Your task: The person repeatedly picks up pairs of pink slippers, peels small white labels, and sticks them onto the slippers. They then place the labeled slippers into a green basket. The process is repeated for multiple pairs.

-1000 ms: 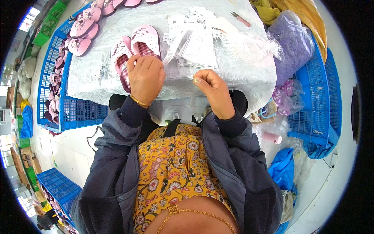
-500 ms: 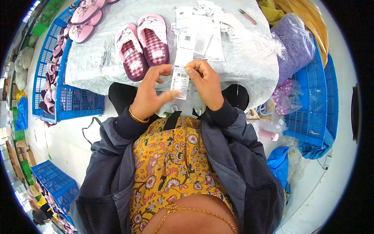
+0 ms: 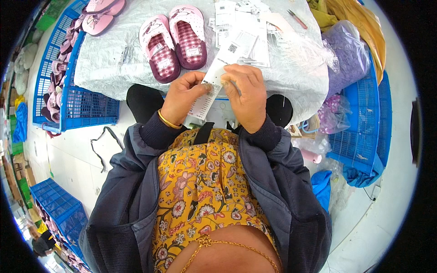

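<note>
Between my hands is a long white paper tag (image 3: 204, 103) with printed lines, slanting from upper right to lower left over the table's front edge. My left hand (image 3: 182, 94) pinches its left side with thumb and forefinger. On its right side, my right hand (image 3: 247, 95) grips the tag between thumb and bent fingers. A pair of pink and maroon slippers, the left slipper (image 3: 158, 45) and the right slipper (image 3: 190, 36), lies just beyond my left hand, with checkered insoles. Farther off, a pile of white printed tags (image 3: 257, 43) lies on the plastic-covered table (image 3: 109, 59).
A small pair of snips (image 3: 297, 19) lies at the far right of the table, near a bundle of clear plastic strands (image 3: 314, 52). Blue crates stand on both sides: the left crate (image 3: 91, 107) holds slippers, the right crate (image 3: 357, 136) supports a purple bagged bundle (image 3: 343, 54).
My left hand has closed on the tag, which was held by the right hand alone. The tag has tilted, its lower end swinging left. The table and slippers sit slightly higher in view.
</note>
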`<state>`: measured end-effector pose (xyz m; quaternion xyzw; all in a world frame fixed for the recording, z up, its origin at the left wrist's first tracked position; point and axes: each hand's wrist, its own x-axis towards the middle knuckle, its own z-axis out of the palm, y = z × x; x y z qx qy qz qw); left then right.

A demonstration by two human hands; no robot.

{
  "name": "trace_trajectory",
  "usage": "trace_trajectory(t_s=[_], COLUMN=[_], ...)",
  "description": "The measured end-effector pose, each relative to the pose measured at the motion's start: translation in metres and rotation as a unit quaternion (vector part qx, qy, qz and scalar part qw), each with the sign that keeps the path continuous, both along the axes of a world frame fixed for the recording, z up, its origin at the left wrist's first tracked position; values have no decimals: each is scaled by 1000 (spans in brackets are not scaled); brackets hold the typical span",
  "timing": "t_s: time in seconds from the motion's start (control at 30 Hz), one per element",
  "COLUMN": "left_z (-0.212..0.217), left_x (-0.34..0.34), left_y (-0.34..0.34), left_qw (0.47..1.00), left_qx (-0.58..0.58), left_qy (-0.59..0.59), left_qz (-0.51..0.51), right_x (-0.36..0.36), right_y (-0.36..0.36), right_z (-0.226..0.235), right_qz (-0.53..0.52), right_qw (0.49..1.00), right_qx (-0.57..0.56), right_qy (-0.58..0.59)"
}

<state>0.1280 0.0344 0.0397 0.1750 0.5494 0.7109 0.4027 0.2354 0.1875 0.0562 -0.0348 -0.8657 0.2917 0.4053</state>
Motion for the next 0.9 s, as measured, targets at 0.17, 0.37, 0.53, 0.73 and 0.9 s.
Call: trace_trajectory(t_s=[0.17,0.37,0.53,0.73,0.9], left_z=[4,1,-4,-5,-6], left_x=[1,5,15,16,2], left_y=[-4,-8,-4,1,-1], left_qw=[993,982,983,977,974], left_qx=[-20,13,1,-10,-33], left_qy=[117,183,184,213,221], left_qz=[-28,-31,3,33,40], right_x=[0,5,8,10,11], right_y=[-5,-10,-14,-18,-16], right_z=[-2,-8,-13,-17,-24], right_qz=[28,66,57,55,31], right_qw=[1000,997,989,976,961], right_qx=[4,-49,-129,-209,-269], right_qy=[-9,-4,-34,-38,-57])
